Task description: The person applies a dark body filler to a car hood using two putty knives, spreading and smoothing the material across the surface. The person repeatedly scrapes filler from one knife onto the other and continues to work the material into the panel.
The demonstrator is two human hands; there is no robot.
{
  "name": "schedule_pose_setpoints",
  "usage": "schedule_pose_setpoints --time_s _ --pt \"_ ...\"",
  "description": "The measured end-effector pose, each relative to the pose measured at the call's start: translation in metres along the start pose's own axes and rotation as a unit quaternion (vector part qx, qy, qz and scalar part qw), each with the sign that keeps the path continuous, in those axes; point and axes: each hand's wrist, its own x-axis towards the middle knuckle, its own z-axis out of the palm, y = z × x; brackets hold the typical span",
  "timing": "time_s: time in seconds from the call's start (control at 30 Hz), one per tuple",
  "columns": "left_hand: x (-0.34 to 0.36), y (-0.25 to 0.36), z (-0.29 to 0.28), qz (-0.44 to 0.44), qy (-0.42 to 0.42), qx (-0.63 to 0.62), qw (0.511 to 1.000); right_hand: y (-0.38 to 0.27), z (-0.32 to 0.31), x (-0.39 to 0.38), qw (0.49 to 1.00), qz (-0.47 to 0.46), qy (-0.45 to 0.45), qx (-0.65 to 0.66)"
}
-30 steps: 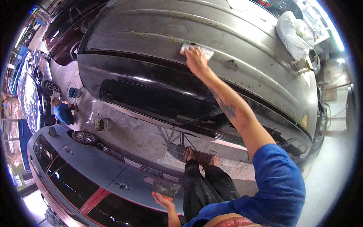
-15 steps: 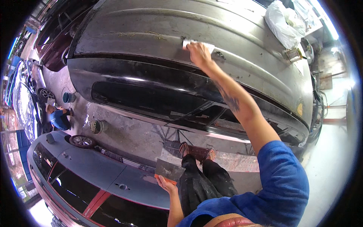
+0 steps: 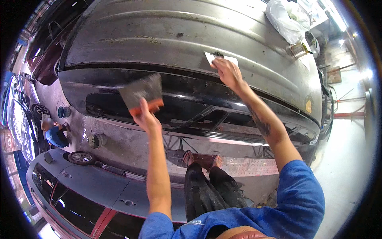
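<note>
At the grey vehicle roof (image 3: 159, 24)
Left hand (image 3: 148, 118) grips an orange-edged plate (image 3: 142, 92) beside the roof; right hand (image 3: 228, 72) pinches a white card (image 3: 209, 58) over the roof.

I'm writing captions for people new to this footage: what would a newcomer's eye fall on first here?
Probably the broad, orange-edged dark blade in the left hand, left of centre against the vehicle's black side. Next, the right hand with a white flat piece over the grey ribbed roof, upper centre. At lower left, a grey-and-red car also stands out.
</note>
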Motion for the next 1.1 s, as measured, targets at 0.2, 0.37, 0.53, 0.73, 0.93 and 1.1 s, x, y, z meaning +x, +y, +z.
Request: schedule_pose_setpoints --time_s 0.2,0.37,0.53,0.73,0.93,1.1 --pt "0.107 0.008 0.069 0.048 0.020 -0.052 0.997 0.012 0.005 0.075 0.996 -0.081 0.031 -0.002" --pt "0.155 -0.005 0.068 0.200 0.027 0.211 0.956 -0.037 0.024 0.087 0.997 -0.071 -0.037 0.008" --pt "0.173 -0.019 0.058 0.341 0.040 0.258 0.903 -0.043 0.025 0.140 0.998 -0.038 0.046 -0.017" --pt "0.205 -0.018 0.056 0.387 0.062 0.274 0.878 -0.033 0.027 0.142 0.999 -0.019 -0.033 -0.028" --pt "0.235 -0.023 0.071 0.397 0.010 0.252 0.882 -0.029 0.023 0.131 0.999 -0.008 -0.041 -0.003" --pt "0.215 -0.029 0.076 0.307 -0.023 0.240 0.920 -0.022 0.021 0.133 1.000 -0.003 -0.002 0.004"
